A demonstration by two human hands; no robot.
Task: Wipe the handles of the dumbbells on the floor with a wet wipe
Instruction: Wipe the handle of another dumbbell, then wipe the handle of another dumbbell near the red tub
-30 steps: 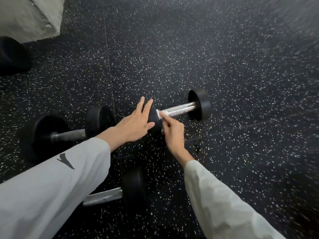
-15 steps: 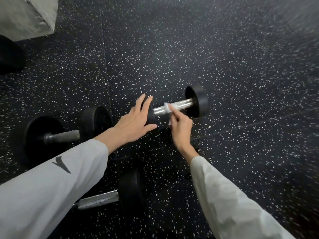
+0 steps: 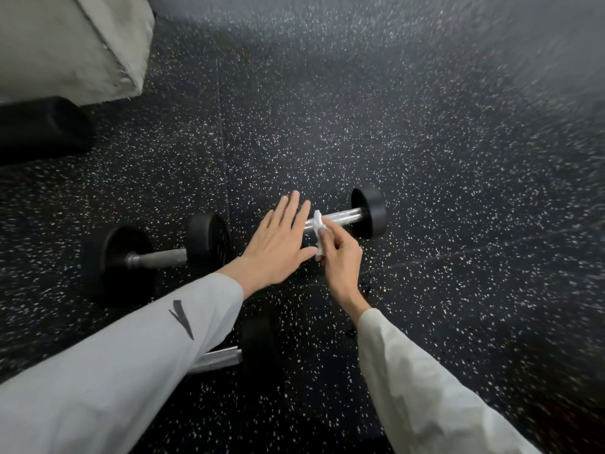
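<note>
Lying flat with fingers straight and spread, palm down: the left hand, pressing on the near weight head of the small dumbbell and hiding that head almost wholly. Pinching a crumpled white wet wipe between thumb and curled fingers: the right hand, just beside the left one, thumb tip touching the wipe. Draping over the shiny chrome handle, the wipe, at the end nearest the left fingertips, with one tail hanging down toward the right palm. Showing bare beyond the wipe, the rest of the handle, running away from both hands to the far black head, standing on edge on the floor. Resting left of the left hand, just past its wrist, a second dumbbell with larger black heads and a duller grey bar. Lying under the left forearm, close to the grey sleeve, a third dumbbell, showing only one dark head and part of a bright bar. Covering the right forearm, a pale sleeve. Sitting well beyond the left hand, toward the far left, a pale padded block above a black roll, both on the dark speckled rubber floor.
</note>
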